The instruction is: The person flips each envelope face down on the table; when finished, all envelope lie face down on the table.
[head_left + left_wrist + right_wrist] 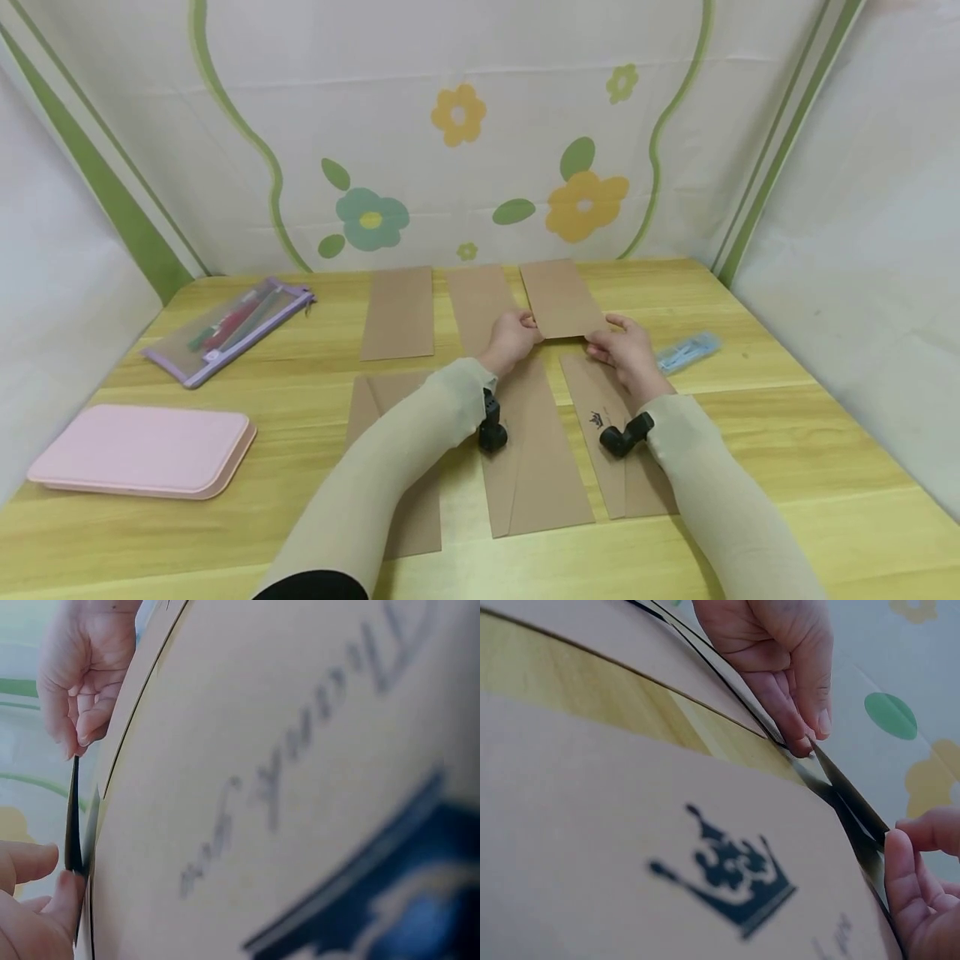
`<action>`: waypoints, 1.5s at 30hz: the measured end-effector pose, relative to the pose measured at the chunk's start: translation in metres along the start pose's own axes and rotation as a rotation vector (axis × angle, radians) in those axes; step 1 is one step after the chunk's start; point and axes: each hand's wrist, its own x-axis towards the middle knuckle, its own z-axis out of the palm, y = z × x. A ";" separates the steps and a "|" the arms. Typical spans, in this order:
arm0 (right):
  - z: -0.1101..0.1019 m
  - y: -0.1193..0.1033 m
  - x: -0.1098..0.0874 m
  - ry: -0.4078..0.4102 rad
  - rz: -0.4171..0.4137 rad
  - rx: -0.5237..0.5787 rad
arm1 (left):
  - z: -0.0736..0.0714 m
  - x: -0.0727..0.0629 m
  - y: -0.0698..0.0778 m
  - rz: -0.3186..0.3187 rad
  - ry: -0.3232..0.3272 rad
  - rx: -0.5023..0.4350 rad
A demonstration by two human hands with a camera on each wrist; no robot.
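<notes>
At the back right of the table, both hands pinch the near corners of a brown kraft-paper envelope [562,298]. My left hand [512,340] grips its near left corner, my right hand [628,354] its near right corner. In the right wrist view the envelope's near edge [847,791] is raised between the fingertips. Beneath the left wrist lies a middle front envelope [540,467]. Under the right wrist is another front envelope [611,475] with a dark crown print [731,874]. "Thank you" lettering [281,761] shows on an envelope in the left wrist view.
Two more brown envelopes, back left [399,312] and back middle [476,296], lie beside the held one. A front left envelope [416,508] is partly under the left arm. Left stand a purple-edged pencil pouch [176,367] and a pink case [142,446]; right, a small blue packet [688,352].
</notes>
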 end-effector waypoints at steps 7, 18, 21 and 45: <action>0.000 -0.003 -0.002 0.038 0.013 0.020 | 0.000 -0.001 0.000 0.009 -0.021 -0.023; 0.006 -0.007 -0.008 0.059 0.011 0.073 | -0.004 -0.005 -0.005 0.013 -0.060 -0.118; 0.010 -0.009 -0.011 0.046 0.004 0.101 | -0.007 -0.008 -0.005 0.015 -0.060 -0.132; 0.061 -0.020 -0.044 -0.155 -0.056 0.093 | -0.071 -0.058 -0.009 0.052 -0.129 -0.254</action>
